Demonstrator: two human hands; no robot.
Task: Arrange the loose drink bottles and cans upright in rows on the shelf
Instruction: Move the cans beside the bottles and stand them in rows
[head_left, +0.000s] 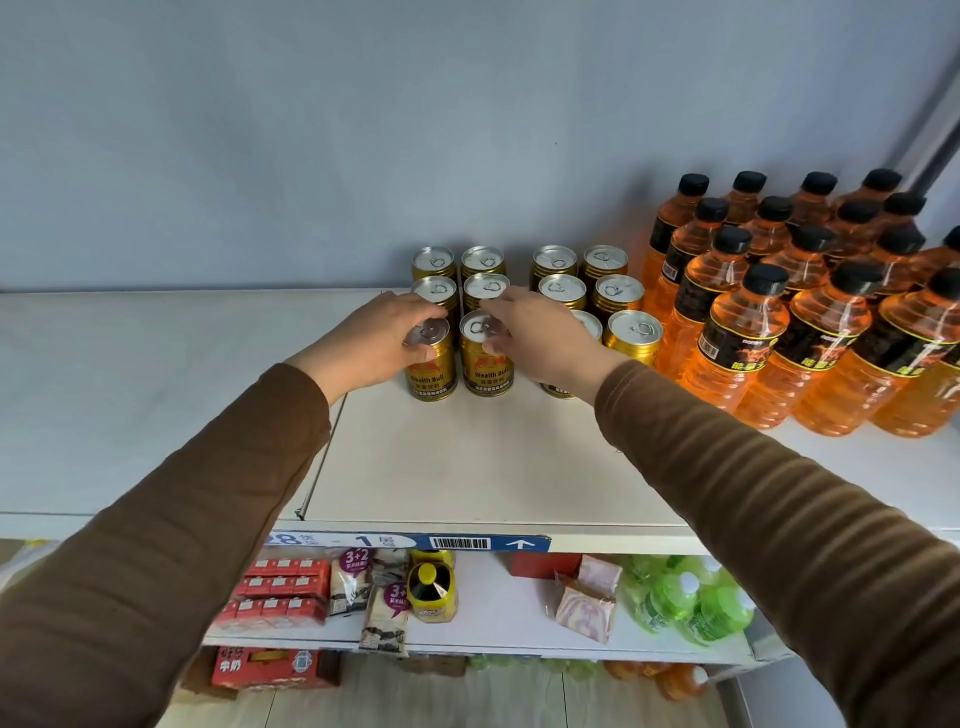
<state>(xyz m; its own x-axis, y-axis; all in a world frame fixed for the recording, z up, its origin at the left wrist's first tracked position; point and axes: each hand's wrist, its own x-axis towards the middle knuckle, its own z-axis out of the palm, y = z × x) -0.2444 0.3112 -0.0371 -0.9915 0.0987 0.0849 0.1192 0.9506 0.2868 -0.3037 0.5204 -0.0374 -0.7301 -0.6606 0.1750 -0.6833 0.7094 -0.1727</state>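
Bottles and cans in rows on the top shelf

Shelf (467, 467) carries two groups, both upright. Orange bottles (769, 332) with black caps stand at the right in rows reaching back to the wall; at least fourteen caps show, and the frame edge cuts off more. Gold cans (618, 296) stand left of them, twelve in all, as four columns of three. Left hand (374, 338) has its grip curled around the front can of the leftmost column (431, 364). Right hand (540, 338) pinches the top rim of the neighbouring front can (485, 358), and its wrist hides most of the third front can. Lower shelf (493, 613) holds red cartons, snack packets, a yellow bottle and green bottles.
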